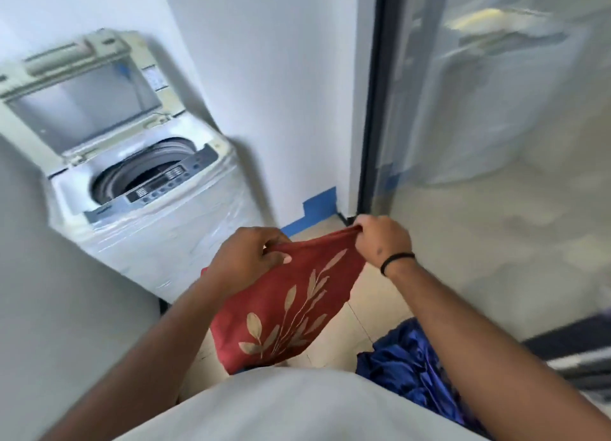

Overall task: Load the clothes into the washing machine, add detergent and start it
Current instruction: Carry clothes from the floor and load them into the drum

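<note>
One red leaf-print cloth (pixel 291 305) is pinched at its top edge by your left grip (pixel 246 258) and right grip (pixel 382 239), at 4 o'clock of the open-lidded washing machine (pixel 139 182); blue clothes (pixel 413 368) remain on the floor, detergent and start pending.

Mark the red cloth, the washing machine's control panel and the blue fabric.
red cloth (pixel 291 308): head view, leaf-printed middle.
control panel (pixel 165 182): head view, button strip.
blue fabric (pixel 406 361): head view, crumpled folds.
</note>
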The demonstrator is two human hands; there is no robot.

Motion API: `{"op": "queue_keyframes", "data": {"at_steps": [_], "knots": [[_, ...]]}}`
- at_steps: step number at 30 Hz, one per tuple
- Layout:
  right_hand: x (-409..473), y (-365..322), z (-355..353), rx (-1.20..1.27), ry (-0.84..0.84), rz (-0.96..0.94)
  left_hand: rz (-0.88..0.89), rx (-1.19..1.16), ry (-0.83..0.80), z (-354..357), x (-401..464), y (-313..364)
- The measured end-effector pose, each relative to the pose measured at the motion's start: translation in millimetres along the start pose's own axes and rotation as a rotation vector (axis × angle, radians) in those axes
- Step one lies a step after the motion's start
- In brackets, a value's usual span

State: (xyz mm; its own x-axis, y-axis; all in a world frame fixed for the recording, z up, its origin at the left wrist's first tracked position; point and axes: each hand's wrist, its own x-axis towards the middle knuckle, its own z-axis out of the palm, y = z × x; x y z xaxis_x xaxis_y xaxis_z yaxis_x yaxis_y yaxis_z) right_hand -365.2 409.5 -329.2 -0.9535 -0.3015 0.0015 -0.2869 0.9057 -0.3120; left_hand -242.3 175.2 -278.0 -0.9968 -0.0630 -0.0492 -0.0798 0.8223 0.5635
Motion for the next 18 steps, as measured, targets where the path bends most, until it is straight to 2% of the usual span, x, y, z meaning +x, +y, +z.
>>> {"op": "queue_keyframes", "data": {"at_steps": [5,9,16,18], "knots": [[52.9,-55.0,-34.6,0.002,0.176,-0.103,-0.137,0.064,-0.068,-26.3,-28.7,-68.6],[74.4,-109.4,-35.8,0.077,0.260,-0.179,-0.266,0.103,-0.055,-44.0,-47.4,-128.1],[121.0,-206.1,-11.1,0.291,0.277,-0.165,-0.473,0.041,0.068,-90.2,-54.9,-237.3],[136.8,-235.0,-3.8,0.405,0.278,-0.151,-0.540,-0.003,0.155,-106.0,-53.5,-262.7]]}}
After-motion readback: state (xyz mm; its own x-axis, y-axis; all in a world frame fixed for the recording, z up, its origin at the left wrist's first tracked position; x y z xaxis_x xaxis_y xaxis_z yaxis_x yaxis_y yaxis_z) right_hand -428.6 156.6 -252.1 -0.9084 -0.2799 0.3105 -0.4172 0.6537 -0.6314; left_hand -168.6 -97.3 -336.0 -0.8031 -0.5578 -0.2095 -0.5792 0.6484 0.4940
